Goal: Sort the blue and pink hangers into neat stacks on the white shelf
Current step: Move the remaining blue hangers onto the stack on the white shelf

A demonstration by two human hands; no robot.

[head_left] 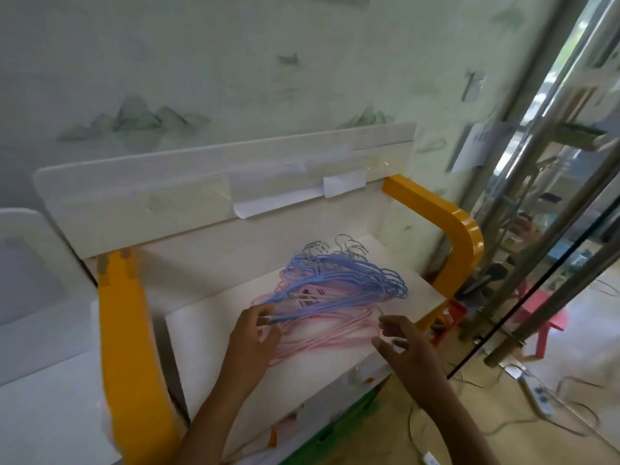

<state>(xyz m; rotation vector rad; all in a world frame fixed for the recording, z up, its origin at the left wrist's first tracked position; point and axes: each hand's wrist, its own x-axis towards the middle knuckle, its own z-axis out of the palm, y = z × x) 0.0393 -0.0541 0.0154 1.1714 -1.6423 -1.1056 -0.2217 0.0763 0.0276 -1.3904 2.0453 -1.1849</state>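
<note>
A bunch of several blue hangers (339,283) lies tilted on top of several pink hangers (322,340), all on the white shelf (208,337). Their metal hooks point to the back. My left hand (256,333) pinches the near left end of the blue bunch, which looks lifted a little there. My right hand (397,340) hovers with spread, relaxed fingers at the right end of the pink hangers, near the shelf's front edge; whether it touches them I cannot tell.
Yellow frame arms (124,347) flank the shelf left and right (459,236), with a white back panel (201,182) behind. A glass door with steel handles (543,263) stands at the right. A pink stool (550,317) and a power strip (536,394) with cables lie on the floor.
</note>
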